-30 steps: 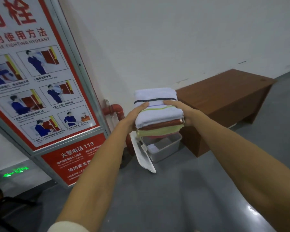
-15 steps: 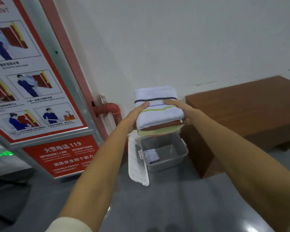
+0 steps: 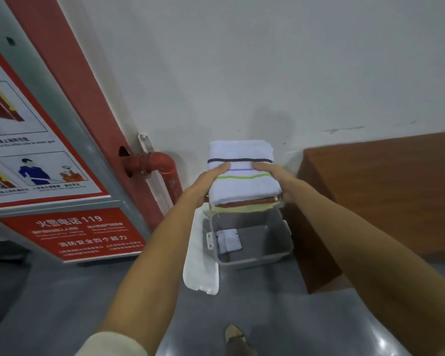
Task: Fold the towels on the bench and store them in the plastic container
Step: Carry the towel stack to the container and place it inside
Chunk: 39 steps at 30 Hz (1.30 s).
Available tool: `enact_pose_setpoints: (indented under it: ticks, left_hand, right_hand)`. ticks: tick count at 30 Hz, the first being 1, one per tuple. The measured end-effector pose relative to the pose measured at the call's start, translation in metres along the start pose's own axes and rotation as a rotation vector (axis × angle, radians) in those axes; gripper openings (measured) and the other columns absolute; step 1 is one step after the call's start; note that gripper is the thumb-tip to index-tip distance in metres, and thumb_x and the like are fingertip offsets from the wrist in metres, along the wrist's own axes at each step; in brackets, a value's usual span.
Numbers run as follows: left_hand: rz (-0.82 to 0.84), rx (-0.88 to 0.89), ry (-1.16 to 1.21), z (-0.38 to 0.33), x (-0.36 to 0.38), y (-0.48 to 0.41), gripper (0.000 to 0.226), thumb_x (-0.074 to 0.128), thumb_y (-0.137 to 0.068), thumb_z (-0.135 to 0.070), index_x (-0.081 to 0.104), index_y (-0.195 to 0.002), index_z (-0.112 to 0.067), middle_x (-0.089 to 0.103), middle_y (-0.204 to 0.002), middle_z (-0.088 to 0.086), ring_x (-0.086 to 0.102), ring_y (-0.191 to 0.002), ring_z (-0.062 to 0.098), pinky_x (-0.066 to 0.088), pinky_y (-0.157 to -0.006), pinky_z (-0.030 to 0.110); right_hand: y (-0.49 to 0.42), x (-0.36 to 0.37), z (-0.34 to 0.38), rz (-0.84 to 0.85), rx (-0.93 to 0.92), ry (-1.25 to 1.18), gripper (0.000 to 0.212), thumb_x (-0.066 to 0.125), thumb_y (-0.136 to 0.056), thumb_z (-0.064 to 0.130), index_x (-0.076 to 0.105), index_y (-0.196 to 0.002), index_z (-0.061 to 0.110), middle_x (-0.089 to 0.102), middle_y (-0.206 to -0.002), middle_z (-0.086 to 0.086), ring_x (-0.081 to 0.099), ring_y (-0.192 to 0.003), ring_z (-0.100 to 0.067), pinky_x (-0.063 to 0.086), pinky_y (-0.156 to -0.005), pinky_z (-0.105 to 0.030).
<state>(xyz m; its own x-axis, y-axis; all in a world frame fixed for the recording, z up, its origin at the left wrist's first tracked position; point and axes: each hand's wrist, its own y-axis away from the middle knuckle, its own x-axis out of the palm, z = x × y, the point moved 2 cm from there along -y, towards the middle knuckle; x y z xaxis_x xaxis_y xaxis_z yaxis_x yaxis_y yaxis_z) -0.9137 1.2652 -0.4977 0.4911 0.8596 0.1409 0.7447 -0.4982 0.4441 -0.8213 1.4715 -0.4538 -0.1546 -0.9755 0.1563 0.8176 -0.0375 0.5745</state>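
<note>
A person's left hand (image 3: 211, 178) and right hand (image 3: 272, 176) clamp a folded stack of towels (image 3: 243, 176), white striped one on top, fingers curled round its sides. At six o'clock below it waits the open grey plastic container (image 3: 254, 258), one small folded cloth (image 3: 228, 240) inside. At three o'clock the brown wooden surface (image 3: 385, 191) shows no towels: folding looks finished, with only lowering the stack in left.

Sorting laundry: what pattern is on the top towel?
White top towel with dark, purple and green stripes, head view.

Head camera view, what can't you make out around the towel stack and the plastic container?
- Fingers of the left hand and right hand: hidden beneath the towel stack.
- Far end of the plastic container: covered by the stack.
- Small pale item inside the container: too blurred to identify.
- Bench: cut off by the right edge.
</note>
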Motion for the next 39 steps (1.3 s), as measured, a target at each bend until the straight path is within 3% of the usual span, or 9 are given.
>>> enact_pose_setpoints:
  ticks: [2, 7, 11, 18, 21, 29, 33, 37, 39]
  left_hand:
    - [-0.005, 0.001, 0.001, 0.006, -0.007, -0.031, 0.084, 0.086, -0.063, -0.067, 0.066, -0.129, -0.02, 0.074, -0.119, 0.009, 0.07, -0.113, 0.03, 0.05, -0.106, 0.048]
    - [-0.046, -0.006, 0.063, 0.048, -0.02, -0.09, 0.072, 0.083, -0.073, -0.059, 0.066, -0.129, -0.017, 0.074, -0.119, 0.01, 0.07, -0.112, 0.03, 0.051, -0.106, 0.049]
    - [-0.085, -0.058, 0.138, 0.09, -0.02, -0.117, 0.059, 0.078, -0.084, -0.048, 0.064, -0.132, -0.015, 0.074, -0.12, 0.011, 0.07, -0.112, 0.03, 0.054, -0.101, 0.046]
    - [-0.149, -0.092, 0.205, 0.167, -0.018, -0.17, 0.051, 0.076, -0.089, -0.04, 0.065, -0.131, -0.014, 0.074, -0.119, 0.012, 0.071, -0.11, 0.031, 0.055, -0.1, 0.048]
    - [-0.199, -0.1, 0.212, 0.209, -0.019, -0.199, 0.05, 0.076, -0.088, -0.042, 0.065, -0.13, -0.016, 0.075, -0.117, 0.011, 0.071, -0.109, 0.03, 0.055, -0.1, 0.049]
    - [-0.302, -0.082, 0.224, 0.343, -0.032, -0.295, 0.075, 0.088, -0.072, -0.051, 0.064, -0.132, -0.015, 0.073, -0.121, 0.014, 0.07, -0.111, 0.034, 0.055, -0.099, 0.052]
    - [-0.32, -0.091, 0.224, 0.407, -0.043, -0.342, 0.059, 0.08, -0.083, -0.043, 0.063, -0.133, -0.015, 0.074, -0.118, 0.013, 0.071, -0.108, 0.033, 0.057, -0.095, 0.049]
    - [-0.336, -0.113, 0.199, 0.471, -0.061, -0.4, 0.064, 0.085, -0.074, -0.049, 0.068, -0.127, -0.018, 0.075, -0.116, 0.012, 0.072, -0.108, 0.033, 0.055, -0.099, 0.052]
    - [-0.355, -0.131, 0.183, 0.502, -0.068, -0.429, 0.056, 0.082, -0.077, -0.044, 0.069, -0.124, -0.018, 0.076, -0.112, 0.012, 0.073, -0.104, 0.033, 0.056, -0.097, 0.052]
  right_hand:
    - [-0.036, -0.009, -0.004, 0.008, 0.019, -0.026, 0.05, 0.07, -0.088, 0.045, 0.065, -0.127, 0.013, 0.075, -0.114, -0.016, 0.072, -0.099, -0.033, 0.058, -0.088, -0.041]
    - [-0.115, -0.028, -0.031, 0.022, 0.041, -0.043, 0.044, 0.069, -0.09, 0.039, 0.067, -0.123, 0.011, 0.072, -0.118, -0.02, 0.069, -0.102, -0.036, 0.055, -0.095, -0.045]
    - [-0.169, -0.044, -0.07, 0.052, 0.09, -0.044, 0.052, 0.072, -0.088, 0.038, 0.064, -0.131, 0.01, 0.072, -0.119, -0.018, 0.066, -0.112, -0.038, 0.051, -0.105, -0.049]
    - [-0.243, -0.079, -0.138, 0.097, 0.133, -0.056, 0.048, 0.072, -0.089, 0.036, 0.065, -0.13, 0.012, 0.073, -0.118, -0.016, 0.069, -0.109, -0.035, 0.056, -0.097, -0.045]
    - [-0.281, -0.099, -0.171, 0.097, 0.141, -0.03, 0.051, 0.078, -0.085, 0.037, 0.066, -0.128, 0.013, 0.073, -0.118, -0.017, 0.068, -0.113, -0.037, 0.052, -0.103, -0.05]
    - [-0.4, -0.143, -0.278, 0.154, 0.149, 0.018, 0.063, 0.085, -0.073, 0.041, 0.069, -0.127, 0.013, 0.073, -0.118, -0.016, 0.07, -0.11, -0.037, 0.053, -0.102, -0.052]
    - [-0.465, -0.159, -0.337, 0.176, 0.153, 0.023, 0.062, 0.084, -0.074, 0.042, 0.069, -0.127, 0.012, 0.073, -0.118, -0.016, 0.07, -0.11, -0.037, 0.053, -0.101, -0.051]
    - [-0.534, -0.178, -0.397, 0.194, 0.147, 0.024, 0.071, 0.087, -0.068, 0.045, 0.069, -0.127, 0.012, 0.073, -0.119, -0.017, 0.069, -0.112, -0.037, 0.051, -0.104, -0.053]
    - [-0.567, -0.188, -0.426, 0.187, 0.144, 0.025, 0.069, 0.086, -0.068, 0.043, 0.069, -0.126, 0.01, 0.073, -0.118, -0.017, 0.069, -0.112, -0.037, 0.051, -0.104, -0.052]
